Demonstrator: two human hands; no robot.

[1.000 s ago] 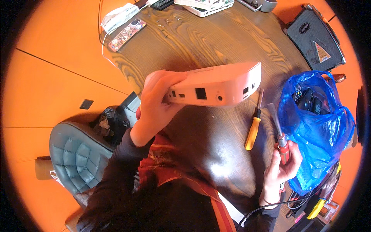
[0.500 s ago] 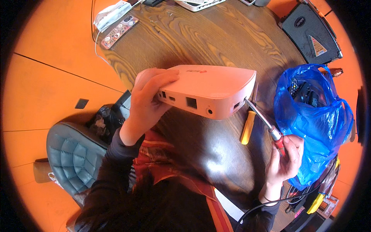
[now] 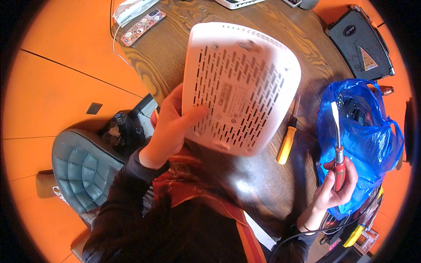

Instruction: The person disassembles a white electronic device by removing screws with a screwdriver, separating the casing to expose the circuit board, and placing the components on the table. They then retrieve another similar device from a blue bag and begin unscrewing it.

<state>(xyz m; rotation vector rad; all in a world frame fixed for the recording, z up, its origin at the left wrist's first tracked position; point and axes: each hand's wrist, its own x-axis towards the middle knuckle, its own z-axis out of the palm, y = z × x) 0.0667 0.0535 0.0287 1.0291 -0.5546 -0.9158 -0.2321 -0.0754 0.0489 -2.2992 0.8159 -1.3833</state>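
A white set-top box (image 3: pixel 239 90) is held up over the table, its slotted underside with a printed label facing me. My left hand (image 3: pixel 169 125) grips its left edge, the thumb lying across the vented face and the other fingers hidden behind. In my right hand (image 3: pixel 335 188) is a flat-blade screwdriver (image 3: pixel 337 136) with a red handle, its metal blade pointing up and apart from the box. A second screwdriver (image 3: pixel 287 143), with a yellow handle, lies on the table between the box and my right hand.
The wooden table (image 3: pixel 175 48) carries a phone in a patterned case (image 3: pixel 142 27) at the far left. A blue plastic bag (image 3: pixel 364 140) holding dark items stands at the right, below a black speaker (image 3: pixel 360 44). A grey padded chair (image 3: pixel 85 175) is at the left.
My left hand has turned the box over, so its underside shows instead of its top and ports. The red screwdriver's tip has come away from the box, and my right hand has moved right.
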